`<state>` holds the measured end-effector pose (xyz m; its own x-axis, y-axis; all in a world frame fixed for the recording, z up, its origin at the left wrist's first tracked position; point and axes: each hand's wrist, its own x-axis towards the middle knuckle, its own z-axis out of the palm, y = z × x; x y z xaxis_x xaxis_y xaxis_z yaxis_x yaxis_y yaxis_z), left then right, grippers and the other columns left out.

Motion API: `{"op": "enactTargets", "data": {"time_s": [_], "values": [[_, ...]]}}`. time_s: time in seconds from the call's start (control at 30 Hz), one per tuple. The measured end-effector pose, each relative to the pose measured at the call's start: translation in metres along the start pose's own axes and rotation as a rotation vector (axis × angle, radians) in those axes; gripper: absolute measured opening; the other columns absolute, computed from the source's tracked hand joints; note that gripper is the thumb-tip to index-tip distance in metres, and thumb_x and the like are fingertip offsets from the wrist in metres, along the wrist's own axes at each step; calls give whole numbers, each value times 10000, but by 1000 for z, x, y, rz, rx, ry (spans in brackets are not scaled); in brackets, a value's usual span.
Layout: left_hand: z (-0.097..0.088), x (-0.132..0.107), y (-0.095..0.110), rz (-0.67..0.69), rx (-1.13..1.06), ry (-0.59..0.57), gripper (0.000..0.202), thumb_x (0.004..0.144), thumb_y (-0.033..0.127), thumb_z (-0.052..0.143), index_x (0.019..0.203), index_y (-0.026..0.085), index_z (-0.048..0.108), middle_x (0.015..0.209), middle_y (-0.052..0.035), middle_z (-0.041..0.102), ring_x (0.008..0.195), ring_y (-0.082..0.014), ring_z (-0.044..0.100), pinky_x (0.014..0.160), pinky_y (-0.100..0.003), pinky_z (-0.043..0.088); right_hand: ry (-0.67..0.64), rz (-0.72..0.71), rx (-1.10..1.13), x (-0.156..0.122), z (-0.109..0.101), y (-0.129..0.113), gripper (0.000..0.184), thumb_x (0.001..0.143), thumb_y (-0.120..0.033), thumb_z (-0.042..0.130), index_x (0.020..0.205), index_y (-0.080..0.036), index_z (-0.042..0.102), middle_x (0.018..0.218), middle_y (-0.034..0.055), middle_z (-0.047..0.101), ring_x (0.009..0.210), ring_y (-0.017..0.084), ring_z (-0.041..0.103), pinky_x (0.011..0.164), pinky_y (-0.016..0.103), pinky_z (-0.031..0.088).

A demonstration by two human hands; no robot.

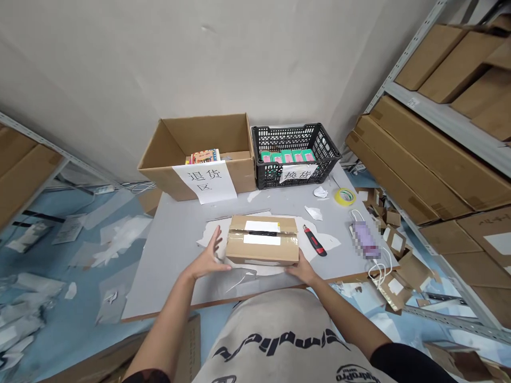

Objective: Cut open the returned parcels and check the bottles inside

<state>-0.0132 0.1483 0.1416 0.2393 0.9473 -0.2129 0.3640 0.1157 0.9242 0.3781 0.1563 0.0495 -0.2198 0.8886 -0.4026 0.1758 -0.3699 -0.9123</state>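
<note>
- Two bare hands flanked the taped cardboard parcel [262, 239] on the counter [171, 260].
- Left hand [208, 257]: fingers spread wide open, just beside the parcel.
- Right hand [302, 269]: fingers open, touching its near edge.
- Red utility knife [314, 240] lay just right of it.

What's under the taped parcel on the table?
A torn white sheet pokes out from beneath the taped cardboard parcel on both sides, lying on the grey table. The parcel covers the middle of the sheet, so anything directly underneath can't be seen.
</note>
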Motion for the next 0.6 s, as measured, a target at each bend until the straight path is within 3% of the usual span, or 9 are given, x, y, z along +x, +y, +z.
{"op": "enactTargets", "data": {"time_s": [0.07, 0.13, 0.2, 0.27, 0.47, 0.53, 0.6], "values": [[-10, 17, 19, 111, 249, -48, 1342, 556, 525, 868, 1545, 355, -24, 1630, -112, -75, 1487, -369, 86, 1168, -518, 219, 77, 22, 49, 6, 8, 2, 1030, 511, -228, 838, 1425, -254, 363, 1289, 126, 584, 1112, 292, 602, 989, 480, 450], [-12, 36, 33, 180, 422, -168, 1210, 528, 526, 873, 1532, 326, 228, 1632, -95, -71, 1482, -392, 90, 1168, -490, 242, 99, 29, 139, 11, 14, 4, 940, 476, -201, 841, 1330, -244, 451, 1156, 83, 654, 1048, 282, 628, 944, 453, 479], [-8, 50, 38, 199, 502, -169, 1036, 568, 530, 847, 1471, 303, 393, 1636, -85, -15, 1474, -383, 153, 1165, -461, 267, 102, 71, 261, 13, 17, 4, 886, 457, -184, 841, 1267, -249, 488, 1057, 47, 687, 999, 264, 647, 897, 416, 501], [-4, 61, 39, 192, 517, -104, 961, 609, 552, 815, 1450, 293, 430, 1633, -86, 64, 1461, -365, 218, 1164, -447, 276, 106, 129, 396, 14, 19, 0, 820, 471, -184, 829, 1222, -265, 509, 989, 20, 699, 953, 237, 662, 852, 376, 515], [-9, 86, 54, 133, 355, -38, 875, 704, 636, 709, 1462, 313, 415, 1568, -61, 321, 1436, -322, 297, 1172, -435, 256, 79, 179, 500, 5, 3, -28, 660, 560, -260, 837, 1165, -279, 574, 876, 2, 695, 755, 162, 638, 635, 259, 484], [-8, 96, 55, 43, 215, -62, 768, 741, 644, 667, 1413, 319, 488, 1509, -37, 428, 1394, -307, 376, 1149, -408, 304, 104, 160, 492, 0, -10, -38, 578, 612, -339, 833, 1138, -260, 607, 885, 17, 689, 668, 139, 591, 547, 241, 429], [0, 105, 46, -129, 29, -125, 713, 752, 670, 630, 1355, 297, 557, 1426, -49, 531, 1316, -306, 474, 1079, -403, 397, 138, 140, 493, -4, -27, -45, 495, 671, -436, 798, 1095, -235, 640, 822, 22, 666, 595, 122, 537, 506, 243, 387]]}}
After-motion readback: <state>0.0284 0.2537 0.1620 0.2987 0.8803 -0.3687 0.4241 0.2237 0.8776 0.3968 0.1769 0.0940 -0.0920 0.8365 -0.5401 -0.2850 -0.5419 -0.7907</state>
